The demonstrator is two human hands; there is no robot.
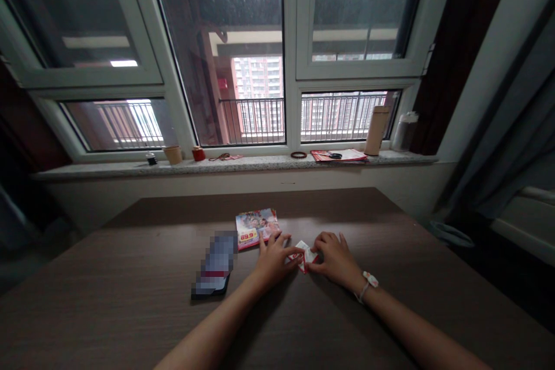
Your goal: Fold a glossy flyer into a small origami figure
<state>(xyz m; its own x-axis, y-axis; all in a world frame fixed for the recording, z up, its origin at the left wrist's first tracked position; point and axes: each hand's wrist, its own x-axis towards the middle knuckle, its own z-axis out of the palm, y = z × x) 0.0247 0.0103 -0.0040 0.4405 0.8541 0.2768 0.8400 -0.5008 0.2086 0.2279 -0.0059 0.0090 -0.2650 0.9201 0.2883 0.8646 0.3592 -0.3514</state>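
Observation:
My left hand (273,257) and my right hand (333,254) meet over a small folded piece of red-and-white printed paper (304,254) on the dark wooden table (130,312). Both pinch its edges with thumb and fingertips, pressing it against the tabletop. Most of the paper is hidden under the fingers. A white band sits on my right wrist. Just beyond my left hand lies a colourful printed leaflet (256,227) with a yellow price tag.
A dark phone (214,274) lies on the table left of my left hand. The stone windowsill (260,163) behind carries a small cup (173,154), a red pot (198,153), red papers (338,155), a tall flask (376,130) and a jar (404,132). A curtain hangs at right.

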